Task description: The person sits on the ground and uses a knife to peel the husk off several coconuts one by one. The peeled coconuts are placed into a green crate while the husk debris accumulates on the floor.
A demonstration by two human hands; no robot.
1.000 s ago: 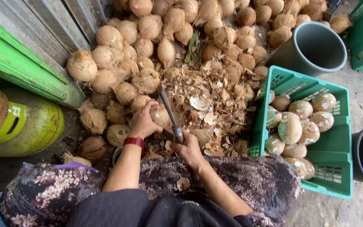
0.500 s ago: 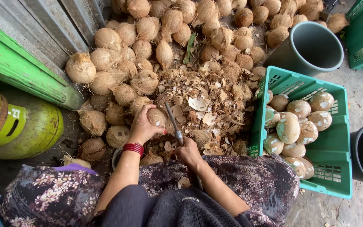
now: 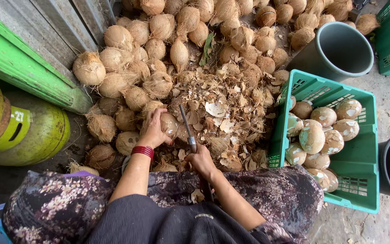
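Observation:
My left hand [image 3: 153, 129], with a red band at the wrist, grips a brown coconut [image 3: 169, 124] held against the ground in front of my lap. My right hand [image 3: 202, 160] is closed on the handle of a long knife [image 3: 187, 126]; its blade points away from me and lies against the right side of that coconut. Both hands sit just above my patterned skirt. Shell chips and husk scraps [image 3: 224, 113] cover the ground right of the blade.
A heap of husked coconuts [image 3: 159, 49] fills the ground ahead. A green crate [image 3: 359, 162] holding several peeled coconuts [image 3: 312, 138] stands to the right, with grey buckets [image 3: 339, 43] behind and beside it. Green gas cylinder [image 3: 28, 135] and green beam [image 3: 23, 68] lie left.
The knife blade has swung down from a raised slant onto the coconut's side. My left hand has turned the coconut slightly; both hands stay in the same spot.

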